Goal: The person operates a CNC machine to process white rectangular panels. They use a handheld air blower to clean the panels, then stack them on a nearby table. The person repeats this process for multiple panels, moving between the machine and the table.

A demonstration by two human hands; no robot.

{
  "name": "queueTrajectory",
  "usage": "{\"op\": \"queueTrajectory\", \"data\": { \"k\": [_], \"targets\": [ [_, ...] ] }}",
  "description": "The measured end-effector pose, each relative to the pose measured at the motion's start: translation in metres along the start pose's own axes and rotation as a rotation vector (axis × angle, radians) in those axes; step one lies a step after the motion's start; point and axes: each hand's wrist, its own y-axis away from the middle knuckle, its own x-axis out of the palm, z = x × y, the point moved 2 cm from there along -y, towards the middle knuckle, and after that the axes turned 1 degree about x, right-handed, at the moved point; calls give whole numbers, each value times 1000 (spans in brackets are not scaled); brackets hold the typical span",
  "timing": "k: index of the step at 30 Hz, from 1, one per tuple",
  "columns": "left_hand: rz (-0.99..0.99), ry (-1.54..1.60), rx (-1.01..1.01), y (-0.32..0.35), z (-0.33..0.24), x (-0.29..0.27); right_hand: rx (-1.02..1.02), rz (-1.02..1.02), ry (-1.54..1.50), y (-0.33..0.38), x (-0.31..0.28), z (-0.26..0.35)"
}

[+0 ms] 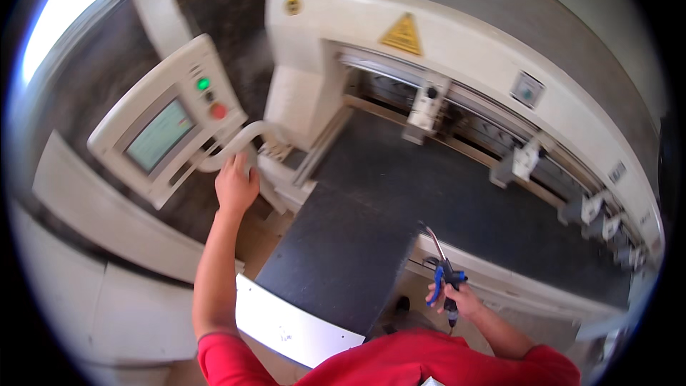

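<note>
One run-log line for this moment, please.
left hand: on control panel handle | right hand: holding blue air blow gun | black machine bed: bare

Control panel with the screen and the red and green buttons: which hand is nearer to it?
Left. The left hand is on the curved handle right beside the control panel; the right hand holds a blue air gun far across the dark machine bed.
</note>
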Motion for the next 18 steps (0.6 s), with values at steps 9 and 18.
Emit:
{"op": "queueTrajectory", "data": {
  "k": [9, 18],
  "targets": [
    [255, 651, 292, 31, -316, 88, -13, -904, -101, 70, -101, -52],
    [248, 629, 485, 23, -621, 134, 105, -1247, -621, 189, -264, -169]
  ]
}}
